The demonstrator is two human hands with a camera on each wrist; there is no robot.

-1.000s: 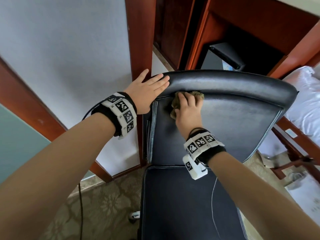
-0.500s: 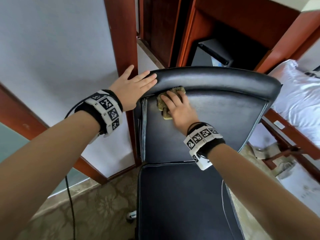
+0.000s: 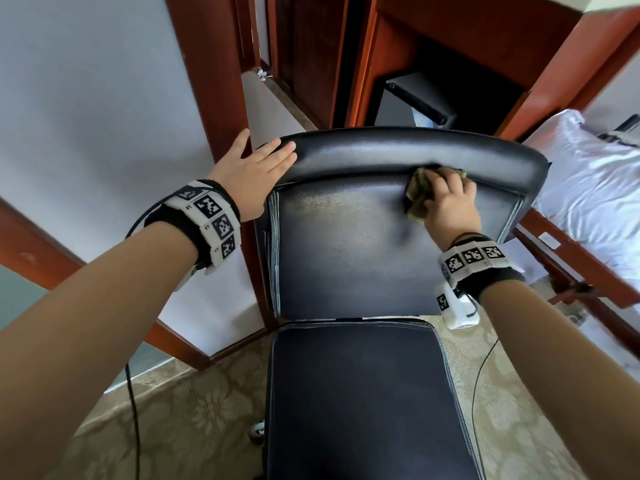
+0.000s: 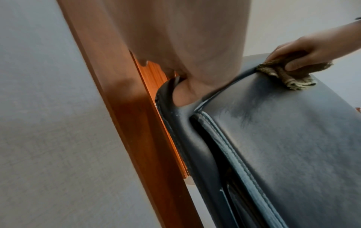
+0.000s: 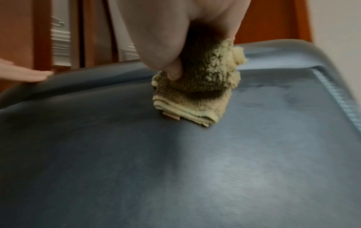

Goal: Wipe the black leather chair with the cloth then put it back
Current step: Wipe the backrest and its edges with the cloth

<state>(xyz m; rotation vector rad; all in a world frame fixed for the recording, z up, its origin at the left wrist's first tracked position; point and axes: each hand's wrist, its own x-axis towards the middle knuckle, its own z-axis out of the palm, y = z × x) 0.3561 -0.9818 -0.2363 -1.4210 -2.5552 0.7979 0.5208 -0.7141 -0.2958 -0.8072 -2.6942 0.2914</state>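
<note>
Gripping a folded olive-green cloth (image 3: 417,199), the right hand (image 3: 450,206) presses it against the upper backrest of the black leather chair (image 3: 363,258), just under the rolled top edge, toward the 1 o'clock side of the backrest panel. The fingers curl over the top of the cloth; in the right wrist view the thumb (image 5: 174,70) pinches the cloth (image 5: 195,89) from the side, and the folded layers lie flat on the leather below it. The left wrist view shows the same cloth (image 4: 287,74) bunched under the right hand (image 4: 304,50) at the seam where the top roll meets the panel.

The left hand (image 3: 251,176) lies flat on the top-left corner of the backrest, at about 11 o'clock from the panel centre. Its fingers are straight and together, laid across the top roll, and the thumb points away toward the wooden door frame (image 3: 211,81) behind the chair. The hand holds nothing.

The backrest panel shows a pale, dull streak to the left of the cloth. The seat (image 3: 363,403) sits at 6 o'clock, dark and bare. A bed with white sheets (image 3: 588,188) stands at 3 o'clock, well apart from the chair. Patterned beige carpet (image 3: 194,420) covers the floor, and a thin black cable (image 3: 133,410) trails across it at 7 o'clock. Both wrists carry marker-printed bands (image 3: 211,220).
</note>
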